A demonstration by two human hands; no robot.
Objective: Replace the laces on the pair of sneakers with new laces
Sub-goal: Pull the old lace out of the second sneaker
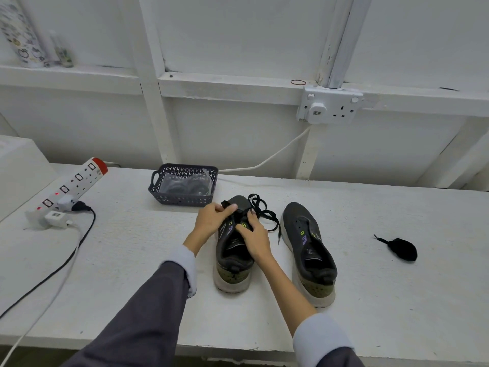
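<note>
In the head view we see the laced sneaker standing on the table, toe away from us, with both hands over its eyelets. Our left hand pinches the black lace between thumb and curled fingers. Our right hand curls its fingers over the upper, steadying the shoe. The free loops of the lace trail onto the table just right of the toe.

We judge the lace limp, light and apt to snag, so it is best taken close to an eyelet. The sneaker seems light and soft-sided, best braced at the upper. The unlaced sneaker stands near on the right, a balled lace lies well apart from it, and a basket sits behind.
</note>
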